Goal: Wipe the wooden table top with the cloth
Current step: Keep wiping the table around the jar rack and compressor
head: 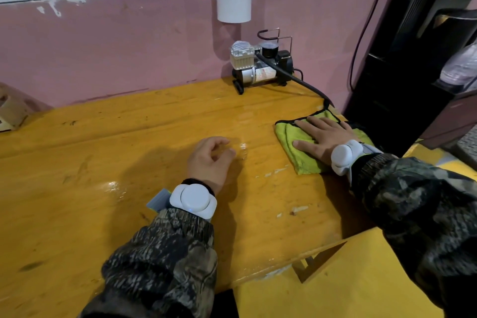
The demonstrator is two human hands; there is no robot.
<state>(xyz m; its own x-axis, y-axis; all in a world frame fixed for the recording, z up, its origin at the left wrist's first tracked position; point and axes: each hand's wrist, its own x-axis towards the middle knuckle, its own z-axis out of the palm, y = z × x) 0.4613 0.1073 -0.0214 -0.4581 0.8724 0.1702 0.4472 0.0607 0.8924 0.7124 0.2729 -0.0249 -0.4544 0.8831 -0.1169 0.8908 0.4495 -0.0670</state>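
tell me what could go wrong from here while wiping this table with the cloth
The green cloth, pressed flat under the right hand, sits near the table's right edge, close to the black hose of the small air compressor. A wide stroke might snag the hose and drag the compressor. The wooden table top looks glossy, possibly wet, so the resting left hand could slip.

a small air pump (260, 64) sits at the far edge in front of me, against the pink wall (116, 46); its black hose (304, 84) trails off to my right; a white tube (233, 4) hangs on the wall above it; a black cabinet (413, 46) stands at my right.
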